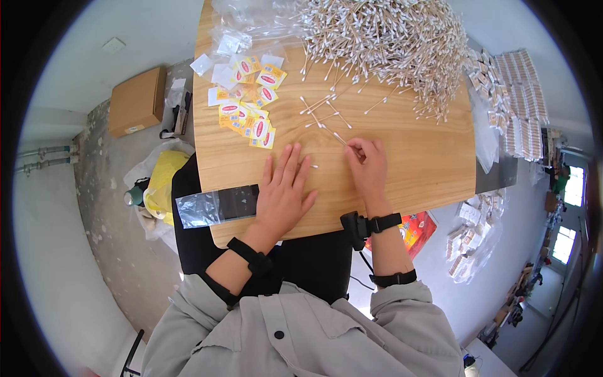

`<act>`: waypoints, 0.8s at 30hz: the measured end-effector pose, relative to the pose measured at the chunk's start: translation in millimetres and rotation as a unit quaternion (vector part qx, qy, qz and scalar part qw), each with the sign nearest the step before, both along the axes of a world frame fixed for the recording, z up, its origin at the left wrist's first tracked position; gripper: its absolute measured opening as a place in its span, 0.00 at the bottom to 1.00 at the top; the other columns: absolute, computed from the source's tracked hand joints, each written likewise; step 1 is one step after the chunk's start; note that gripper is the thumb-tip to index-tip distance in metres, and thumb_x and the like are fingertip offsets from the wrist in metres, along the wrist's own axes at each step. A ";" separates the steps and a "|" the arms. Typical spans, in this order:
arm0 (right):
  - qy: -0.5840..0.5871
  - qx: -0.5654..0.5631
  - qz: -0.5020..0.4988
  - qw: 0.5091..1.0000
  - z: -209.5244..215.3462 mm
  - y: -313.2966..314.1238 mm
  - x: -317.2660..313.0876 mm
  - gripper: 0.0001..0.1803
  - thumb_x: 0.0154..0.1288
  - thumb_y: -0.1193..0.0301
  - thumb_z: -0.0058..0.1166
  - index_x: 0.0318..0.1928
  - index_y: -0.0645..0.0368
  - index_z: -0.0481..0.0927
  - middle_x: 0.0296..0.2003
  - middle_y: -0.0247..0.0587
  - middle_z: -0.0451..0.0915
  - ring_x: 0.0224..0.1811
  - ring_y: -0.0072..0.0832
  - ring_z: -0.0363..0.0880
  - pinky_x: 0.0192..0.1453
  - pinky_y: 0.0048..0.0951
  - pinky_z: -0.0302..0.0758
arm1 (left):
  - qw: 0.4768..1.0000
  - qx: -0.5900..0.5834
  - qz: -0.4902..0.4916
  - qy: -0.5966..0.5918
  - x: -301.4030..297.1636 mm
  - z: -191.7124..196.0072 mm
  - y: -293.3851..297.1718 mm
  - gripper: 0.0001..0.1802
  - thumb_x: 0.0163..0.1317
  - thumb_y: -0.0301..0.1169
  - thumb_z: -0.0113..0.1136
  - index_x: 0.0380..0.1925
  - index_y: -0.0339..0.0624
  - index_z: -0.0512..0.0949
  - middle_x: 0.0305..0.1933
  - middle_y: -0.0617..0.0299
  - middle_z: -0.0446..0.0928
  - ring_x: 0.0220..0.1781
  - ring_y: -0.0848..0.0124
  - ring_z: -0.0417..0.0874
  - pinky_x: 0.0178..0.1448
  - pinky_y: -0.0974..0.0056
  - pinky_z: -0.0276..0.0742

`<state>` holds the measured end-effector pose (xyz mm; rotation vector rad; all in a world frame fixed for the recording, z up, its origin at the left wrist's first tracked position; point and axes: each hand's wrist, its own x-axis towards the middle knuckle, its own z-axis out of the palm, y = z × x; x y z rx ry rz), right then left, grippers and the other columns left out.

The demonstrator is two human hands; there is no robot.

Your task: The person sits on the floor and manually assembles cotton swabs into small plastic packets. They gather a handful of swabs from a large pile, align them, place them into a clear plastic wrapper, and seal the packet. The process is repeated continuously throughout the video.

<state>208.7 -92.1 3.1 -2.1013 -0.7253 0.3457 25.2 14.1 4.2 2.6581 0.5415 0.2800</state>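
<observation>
My left hand point(284, 188) lies flat on the wooden table point(414, 157), fingers spread, with cotton swabs under its fingertips; one tip shows at its right edge. My right hand point(367, 164) is curled, pinching a cotton swab point(339, 137) that points up-left from its fingers. A few loose swabs point(323, 113) lie just beyond both hands. A big heap of cotton swabs point(389, 44) covers the far part of the table. Small yellow and red packets point(251, 100) and white sachets lie scattered at the far left.
A clear plastic bag point(207, 207) hangs over the table's near left edge. Packed swab bundles point(515, 100) lie to the right. A cardboard box point(135, 100) and a yellow bag point(164, 179) sit on the floor at left. A red box point(418, 229) lies below the table.
</observation>
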 end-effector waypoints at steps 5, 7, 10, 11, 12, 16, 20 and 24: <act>-0.090 -0.004 0.119 0.989 -2.4 7.3 -17.0 0.10 0.56 0.77 0.64 0.40 0.58 0.83 0.36 0.43 0.76 0.37 0.34 0.80 0.39 0.32 0.78 | 1.000 0.024 -0.013 -0.006 -2.4 -2.0 -0.5 0.39 0.60 0.44 0.61 0.69 0.40 0.64 0.78 0.48 0.54 0.80 0.55 0.53 0.79 0.45 0.46; -0.060 0.020 0.132 0.989 -2.6 19.3 -25.7 0.13 0.55 0.78 0.63 0.43 0.57 0.82 0.38 0.45 0.75 0.39 0.36 0.79 0.41 0.34 0.77 | 0.999 0.032 -0.017 -0.004 -1.8 -4.0 -1.6 0.39 0.61 0.45 0.61 0.69 0.39 0.63 0.78 0.49 0.54 0.80 0.56 0.53 0.79 0.45 0.46; -0.060 0.055 0.106 0.991 8.0 48.0 -24.1 0.19 0.51 0.79 0.62 0.46 0.55 0.82 0.42 0.46 0.74 0.43 0.42 0.77 0.46 0.38 0.75 | 0.999 0.029 -0.013 0.021 -2.3 -4.5 -0.3 0.40 0.61 0.46 0.59 0.70 0.39 0.63 0.78 0.50 0.54 0.80 0.57 0.52 0.79 0.45 0.46; -0.154 0.055 0.102 0.981 4.5 60.0 -10.8 0.21 0.49 0.79 0.62 0.47 0.54 0.82 0.44 0.46 0.74 0.44 0.43 0.76 0.48 0.39 0.74 | 0.999 0.026 -0.013 0.026 -1.4 -1.5 -0.2 0.40 0.61 0.46 0.59 0.70 0.38 0.62 0.78 0.51 0.54 0.80 0.57 0.52 0.79 0.45 0.45; -0.247 0.053 0.098 0.963 1.2 69.7 1.5 0.23 0.48 0.79 0.62 0.48 0.53 0.82 0.45 0.45 0.73 0.46 0.45 0.75 0.49 0.40 0.73 | 0.999 0.022 -0.013 0.030 -1.3 0.3 -1.1 0.40 0.61 0.46 0.59 0.70 0.38 0.62 0.78 0.51 0.54 0.80 0.57 0.52 0.79 0.45 0.45; -0.322 0.015 0.166 0.932 -0.3 84.9 35.7 0.18 0.45 0.79 0.63 0.41 0.54 0.83 0.44 0.43 0.73 0.48 0.45 0.74 0.52 0.41 0.72 | 0.999 0.026 -0.017 0.007 0.8 -0.2 -1.4 0.38 0.61 0.45 0.60 0.69 0.42 0.64 0.77 0.51 0.57 0.79 0.57 0.55 0.79 0.45 0.48; -0.252 0.024 0.209 0.945 -0.8 74.2 32.3 0.09 0.48 0.77 0.66 0.32 0.55 0.82 0.41 0.40 0.74 0.46 0.42 0.74 0.52 0.41 0.72 | 1.000 0.019 -0.010 -0.020 -1.6 -4.1 -2.3 0.37 0.60 0.44 0.61 0.69 0.46 0.66 0.74 0.50 0.60 0.75 0.55 0.60 0.75 0.47 0.53; -0.204 0.047 0.210 0.955 -1.4 57.3 -0.2 0.07 0.51 0.75 0.67 0.32 0.54 0.83 0.38 0.39 0.75 0.45 0.41 0.75 0.50 0.40 0.73 | 0.999 0.035 0.005 -0.029 -4.8 -7.3 -4.8 0.37 0.59 0.44 0.63 0.68 0.47 0.67 0.72 0.48 0.60 0.72 0.53 0.62 0.73 0.47 0.57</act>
